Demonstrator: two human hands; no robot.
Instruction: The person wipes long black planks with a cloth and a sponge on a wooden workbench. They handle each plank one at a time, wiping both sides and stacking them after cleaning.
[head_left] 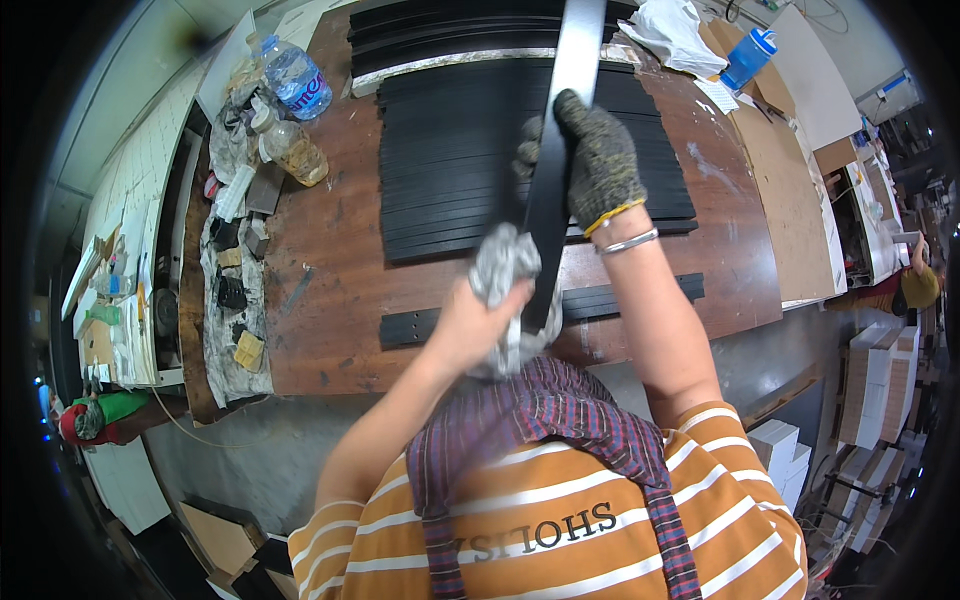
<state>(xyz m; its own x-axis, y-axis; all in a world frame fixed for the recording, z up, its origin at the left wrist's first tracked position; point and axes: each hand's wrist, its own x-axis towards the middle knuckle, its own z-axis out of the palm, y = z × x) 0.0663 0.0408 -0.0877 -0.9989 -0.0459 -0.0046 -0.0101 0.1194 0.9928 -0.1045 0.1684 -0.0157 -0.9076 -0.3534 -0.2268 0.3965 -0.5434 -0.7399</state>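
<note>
A long black strip (pixel 548 195) is held up at a slant in front of me, its far end shining white with glare. My right hand (pixel 608 160), in a dark speckled knit glove with a yellow cuff, is closed around its upper half. My bare left hand (pixel 468 322) presses a crumpled grey-and-white rag (pixel 505 262) round the strip's near end; motion blurs the hand and the rag. Below the held strip, a broad layer of black strips (pixel 450 150) lies side by side on the brown table (pixel 330 340). Another black strip (pixel 408 329) lies apart near the front edge.
Left of the strips stand a large clear bottle (pixel 297 82) and a jar of brownish liquid (pixel 293 150). A stained cloth with a yellow block (pixel 249 350) lines the left edge. A blue bottle (pixel 750 58) and white bag (pixel 665 38) sit far right. People work at both sides.
</note>
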